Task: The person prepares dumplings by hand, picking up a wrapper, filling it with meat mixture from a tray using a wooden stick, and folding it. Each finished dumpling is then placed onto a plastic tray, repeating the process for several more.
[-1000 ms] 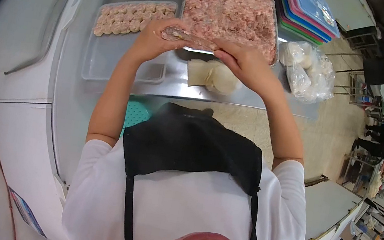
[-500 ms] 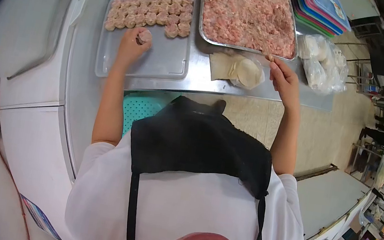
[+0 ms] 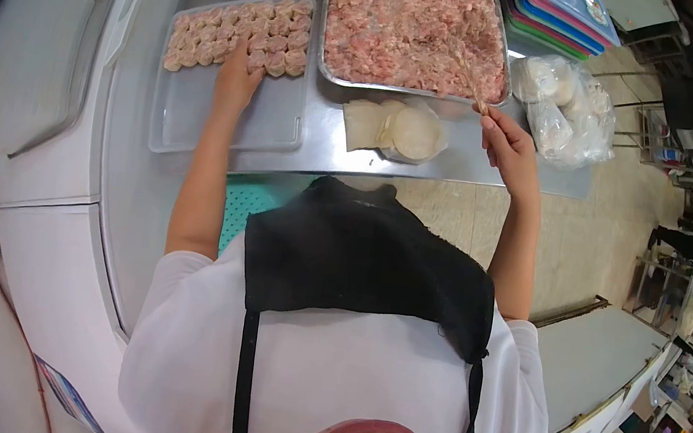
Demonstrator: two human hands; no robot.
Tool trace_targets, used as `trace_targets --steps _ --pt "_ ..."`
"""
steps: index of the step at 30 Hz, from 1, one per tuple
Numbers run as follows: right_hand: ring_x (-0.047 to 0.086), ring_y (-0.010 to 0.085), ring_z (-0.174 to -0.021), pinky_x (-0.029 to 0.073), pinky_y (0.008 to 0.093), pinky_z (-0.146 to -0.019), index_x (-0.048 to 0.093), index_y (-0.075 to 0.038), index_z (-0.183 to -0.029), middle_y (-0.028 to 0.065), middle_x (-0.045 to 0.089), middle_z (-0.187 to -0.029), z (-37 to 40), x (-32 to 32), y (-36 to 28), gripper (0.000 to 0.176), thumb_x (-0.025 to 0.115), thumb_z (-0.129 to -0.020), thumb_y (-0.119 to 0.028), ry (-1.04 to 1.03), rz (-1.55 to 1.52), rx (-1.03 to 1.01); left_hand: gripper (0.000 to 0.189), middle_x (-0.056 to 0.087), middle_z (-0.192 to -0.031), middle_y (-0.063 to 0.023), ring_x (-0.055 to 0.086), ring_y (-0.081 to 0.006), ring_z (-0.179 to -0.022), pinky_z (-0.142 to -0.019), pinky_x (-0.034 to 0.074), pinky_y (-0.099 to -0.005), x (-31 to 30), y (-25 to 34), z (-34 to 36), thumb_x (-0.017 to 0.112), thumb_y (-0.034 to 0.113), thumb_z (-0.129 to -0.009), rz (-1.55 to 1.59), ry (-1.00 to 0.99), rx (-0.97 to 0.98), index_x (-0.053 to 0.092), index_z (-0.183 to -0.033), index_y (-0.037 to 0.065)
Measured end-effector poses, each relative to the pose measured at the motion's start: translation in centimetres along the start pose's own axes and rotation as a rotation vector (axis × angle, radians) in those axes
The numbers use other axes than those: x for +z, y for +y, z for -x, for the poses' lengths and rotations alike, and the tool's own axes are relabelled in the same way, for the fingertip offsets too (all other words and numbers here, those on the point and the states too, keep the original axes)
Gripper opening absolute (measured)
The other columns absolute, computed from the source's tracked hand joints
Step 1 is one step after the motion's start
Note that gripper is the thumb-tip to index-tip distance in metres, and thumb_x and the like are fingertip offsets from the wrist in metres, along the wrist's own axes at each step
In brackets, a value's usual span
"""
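My left hand [image 3: 236, 82] is at the near edge of the rows of meat-filled dumplings [image 3: 240, 29] in a clear plastic tray [image 3: 222, 122]. Its fingers close around one dumpling there, partly hidden by the hand. A thin, stick-like spreading tool [image 3: 475, 91] is pinched in my right hand [image 3: 508, 142], its far end over the minced meat [image 3: 410, 29]. That meat fills a large metal tray [image 3: 357, 84]. Between my hands, round dumpling wrappers [image 3: 414, 132] lie in a stack on the metal table, on an opened plastic wrapping.
Plastic bags of pale wrappers [image 3: 564, 110] sit right of the meat tray. Behind them are stacked coloured lids or boards [image 3: 564, 16]. A green perforated basket [image 3: 248, 206] is below the table edge. People are in the far right background.
My left hand has moved up with a dumpling into the gap at the near side of the rows. My right hand stays near the meat tray with the tool. The view has shifted slightly.
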State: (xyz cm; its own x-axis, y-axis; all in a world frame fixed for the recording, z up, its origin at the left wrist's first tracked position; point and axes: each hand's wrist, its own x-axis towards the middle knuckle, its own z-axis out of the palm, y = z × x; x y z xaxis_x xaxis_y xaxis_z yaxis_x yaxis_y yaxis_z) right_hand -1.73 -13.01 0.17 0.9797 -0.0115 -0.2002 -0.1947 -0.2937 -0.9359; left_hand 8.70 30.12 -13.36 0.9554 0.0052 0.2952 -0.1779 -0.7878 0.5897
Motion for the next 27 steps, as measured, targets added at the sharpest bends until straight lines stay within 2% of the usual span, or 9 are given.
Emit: trace_targets --steps 5,8,10,13,16,19,21,24,27 --pt "0.044 0.0024 -0.059 0.036 0.019 -0.05 0.062 -0.002 -0.119 -0.0044 0.052 -0.07 -1.8 -2.9 0.9 0.038 0.064 -0.091 -0.027 -0.062 0.087 -0.037 0.077 0.054 -0.128 -0.0215 0.052 -0.0362 -0.117 -0.098 0.043 -0.04 0.5 0.0 0.4 0.071 0.006 -0.076 -0.006 0.069 0.084 0.033 -0.143 0.006" --pt "0.047 0.0057 -0.06 0.039 0.0213 -0.053 0.062 -0.002 -0.119 -0.0028 0.053 -0.072 -3.7 -4.5 1.1 0.035 0.061 -0.092 -0.024 -0.115 0.156 -0.045 0.076 0.055 -0.126 -0.0217 0.053 -0.0349 -0.117 -0.096 0.044 -0.0403 -1.5 2.9 1.2 0.069 0.008 -0.077 0.073 -0.119 -0.192 0.033 -0.144 0.01" --pt "0.052 0.0114 -0.058 0.042 0.0246 -0.054 0.062 -0.003 -0.119 0.0001 0.057 -0.074 -5.5 -5.8 1.0 0.031 0.059 -0.093 -0.019 -0.165 0.24 -0.089 0.068 0.052 -0.132 -0.0176 0.05 -0.0312 -0.121 -0.099 0.042 -0.0393 -2.4 5.7 1.7 0.067 0.006 -0.078 -0.097 -0.092 -0.167 0.039 -0.14 0.009" --pt "0.063 0.0296 -0.07 0.048 0.0379 -0.063 0.067 -0.004 -0.107 0.0118 0.067 -0.083 -10.3 -8.4 1.7 0.026 0.057 -0.092 -0.023 -0.085 0.803 -0.638 0.05 0.055 -0.125 -0.0142 0.054 -0.0283 -0.114 -0.097 0.042 -0.0396 -1.9 10.8 3.4 0.066 0.007 -0.079 -0.015 -0.098 -0.091 0.051 -0.127 0.007" --pt "0.065 0.0374 -0.078 0.05 0.0492 -0.067 0.069 -0.002 -0.091 0.0194 0.067 -0.084 -14.7 -9.2 -0.8 0.029 0.053 -0.089 -0.026 -0.093 1.135 -0.421 0.029 0.058 -0.114 -0.0143 0.054 -0.0329 -0.108 -0.093 0.045 -0.0399 0.4 18.2 5.2 0.067 0.015 -0.079 0.317 -0.271 -0.015 0.062 -0.106 0.006" --pt "0.065 0.0357 -0.085 0.05 0.0475 -0.074 0.07 -0.009 -0.09 0.0171 0.068 -0.088 -17.5 -7.0 -0.9 0.029 0.053 -0.089 -0.032 -0.131 1.337 -0.41 0.026 0.059 -0.108 -0.0127 0.055 -0.0312 -0.103 -0.09 0.045 -0.0392 5.4 21.3 7.1 0.068 0.014 -0.078 0.234 -0.338 0.263 0.063 -0.102 0.006" --pt "0.066 0.0355 -0.072 0.052 0.0483 -0.063 0.068 -0.007 -0.076 0.0172 0.067 -0.078 -16.5 -3.9 -0.3 0.021 0.054 -0.082 -0.021 -0.245 1.287 -0.527 0.02 0.06 -0.104 -0.0115 0.057 -0.0286 -0.095 -0.085 0.046 -0.0366 7.2 22.7 7.4 0.068 0.012 -0.079 0.185 -0.287 0.316 0.064 -0.098 0.006" --pt "0.067 0.0342 -0.073 0.052 0.0482 -0.063 0.067 -0.007 -0.075 0.0163 0.067 -0.078 -14.6 -2.1 0.6 0.021 0.054 -0.084 -0.022 -0.182 1.271 -0.804 0.017 0.059 -0.103 -0.0104 0.056 -0.0282 -0.096 -0.084 0.045 -0.0368 8.2 21.8 7.2 0.069 0.014 -0.078 0.154 -0.277 0.191 0.066 -0.093 0.006" --pt "0.067 0.032 -0.074 0.052 0.047 -0.062 0.066 -0.007 -0.078 0.0152 0.067 -0.078 -14.0 -3.4 -0.6 0.021 0.055 -0.085 -0.023 -0.244 1.118 -0.702 0.016 0.058 -0.105 -0.0094 0.056 -0.0276 -0.098 -0.083 0.045 -0.0369 8.1 20.8 6.7 0.07 0.016 -0.077 0.356 -0.319 0.03 0.067 -0.089 0.007"
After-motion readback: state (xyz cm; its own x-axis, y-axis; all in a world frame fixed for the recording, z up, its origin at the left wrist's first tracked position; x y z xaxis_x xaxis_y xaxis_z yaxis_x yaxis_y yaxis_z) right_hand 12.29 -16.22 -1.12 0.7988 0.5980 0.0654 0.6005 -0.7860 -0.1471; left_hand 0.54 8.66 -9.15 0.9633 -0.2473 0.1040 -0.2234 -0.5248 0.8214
